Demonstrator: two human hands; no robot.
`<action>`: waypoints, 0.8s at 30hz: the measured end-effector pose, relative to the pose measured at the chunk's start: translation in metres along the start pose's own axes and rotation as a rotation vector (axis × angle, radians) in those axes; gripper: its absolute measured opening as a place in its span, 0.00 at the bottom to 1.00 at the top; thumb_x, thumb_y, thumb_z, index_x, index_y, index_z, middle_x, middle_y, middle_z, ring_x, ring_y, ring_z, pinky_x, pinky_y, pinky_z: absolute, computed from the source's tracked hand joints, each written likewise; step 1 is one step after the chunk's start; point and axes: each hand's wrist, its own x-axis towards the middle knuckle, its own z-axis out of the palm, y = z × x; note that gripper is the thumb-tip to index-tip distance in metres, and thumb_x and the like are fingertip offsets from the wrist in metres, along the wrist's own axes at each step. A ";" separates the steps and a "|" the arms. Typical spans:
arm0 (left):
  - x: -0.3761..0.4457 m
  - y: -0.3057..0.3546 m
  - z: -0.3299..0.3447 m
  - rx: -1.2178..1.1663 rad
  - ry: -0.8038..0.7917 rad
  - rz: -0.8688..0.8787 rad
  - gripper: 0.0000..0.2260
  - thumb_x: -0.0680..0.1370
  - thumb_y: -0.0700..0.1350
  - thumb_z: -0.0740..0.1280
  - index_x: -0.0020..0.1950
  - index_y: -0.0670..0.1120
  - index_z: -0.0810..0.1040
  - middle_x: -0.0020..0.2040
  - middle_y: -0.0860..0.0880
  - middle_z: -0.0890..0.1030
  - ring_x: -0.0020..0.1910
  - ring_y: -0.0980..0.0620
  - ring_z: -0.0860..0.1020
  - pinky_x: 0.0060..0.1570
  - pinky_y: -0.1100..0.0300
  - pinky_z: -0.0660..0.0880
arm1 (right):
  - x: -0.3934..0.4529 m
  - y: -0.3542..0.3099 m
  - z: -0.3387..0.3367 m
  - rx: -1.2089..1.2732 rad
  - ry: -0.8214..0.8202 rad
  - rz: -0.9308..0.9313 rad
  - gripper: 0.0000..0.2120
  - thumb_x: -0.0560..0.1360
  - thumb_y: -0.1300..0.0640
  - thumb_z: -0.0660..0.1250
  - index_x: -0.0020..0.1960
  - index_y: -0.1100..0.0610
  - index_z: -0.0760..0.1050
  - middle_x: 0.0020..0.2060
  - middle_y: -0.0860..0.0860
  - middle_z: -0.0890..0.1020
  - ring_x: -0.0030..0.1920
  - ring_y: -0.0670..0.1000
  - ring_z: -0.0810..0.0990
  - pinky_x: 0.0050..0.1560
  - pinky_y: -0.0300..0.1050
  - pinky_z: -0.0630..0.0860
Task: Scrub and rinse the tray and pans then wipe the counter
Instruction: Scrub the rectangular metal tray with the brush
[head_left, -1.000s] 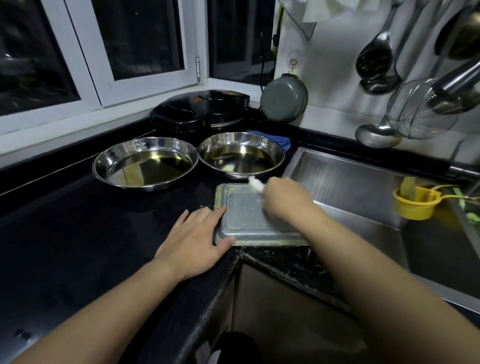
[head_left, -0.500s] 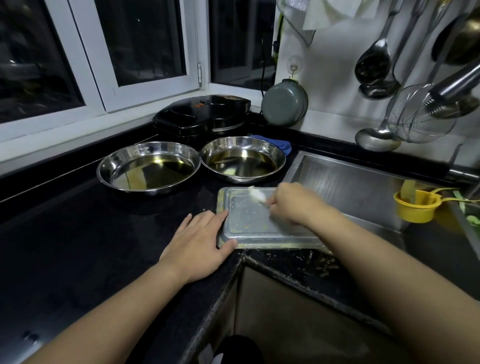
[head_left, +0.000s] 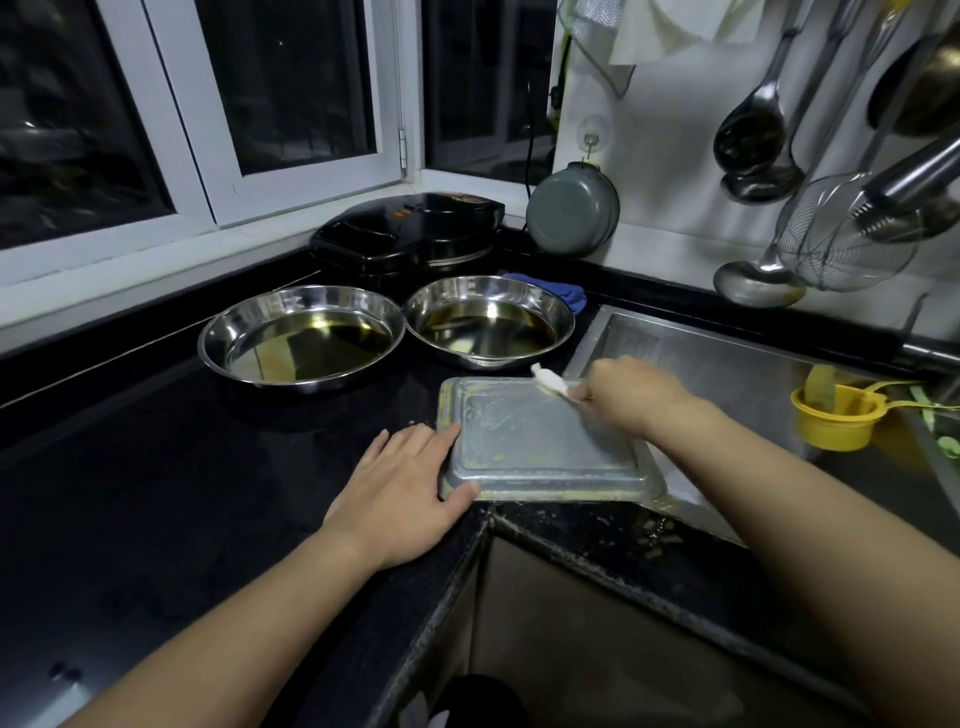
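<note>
A grey rectangular tray (head_left: 524, 441) smeared with yellowish residue lies on the black counter (head_left: 156, 467), its right end over the sink's edge. My left hand (head_left: 400, 488) lies flat on the counter with its fingers pressed against the tray's left rim. Over the tray's far right corner, my right hand (head_left: 628, 397) grips a small white scrubbing piece (head_left: 550, 382) that touches the tray. Two round steel pans, the left pan (head_left: 301, 338) and the right pan (head_left: 488, 322), stand behind the tray with oily liquid in them.
A steel sink (head_left: 727, 374) is at the right, holding a yellow cup (head_left: 836, 421). A black appliance (head_left: 410, 231), a blue cloth (head_left: 558, 291) and a hanging grey pot (head_left: 574, 210) are at the back. Ladles and a strainer (head_left: 841, 249) hang on the right wall.
My right hand has slid with the white scrubbing piece toward the tray's far right corner. My left hand has stayed against the tray's left rim.
</note>
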 end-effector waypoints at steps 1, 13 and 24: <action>0.000 -0.001 0.000 0.002 -0.001 0.000 0.33 0.81 0.67 0.55 0.83 0.55 0.54 0.68 0.57 0.68 0.78 0.54 0.60 0.81 0.50 0.49 | 0.002 0.004 0.002 -0.013 0.009 0.029 0.12 0.81 0.49 0.61 0.55 0.51 0.81 0.37 0.50 0.75 0.39 0.54 0.77 0.37 0.47 0.71; 0.001 -0.002 0.002 0.017 0.007 0.004 0.33 0.81 0.68 0.54 0.83 0.55 0.54 0.68 0.57 0.68 0.77 0.54 0.61 0.80 0.50 0.50 | -0.017 0.004 -0.001 0.054 -0.040 -0.083 0.12 0.82 0.45 0.61 0.58 0.45 0.82 0.38 0.47 0.79 0.36 0.49 0.76 0.34 0.44 0.70; 0.002 -0.001 0.001 0.022 0.014 0.002 0.34 0.81 0.67 0.54 0.83 0.54 0.54 0.68 0.57 0.68 0.77 0.54 0.61 0.80 0.50 0.50 | -0.067 -0.010 0.016 0.076 -0.014 -0.406 0.17 0.82 0.49 0.61 0.68 0.34 0.73 0.49 0.46 0.83 0.48 0.52 0.80 0.47 0.50 0.77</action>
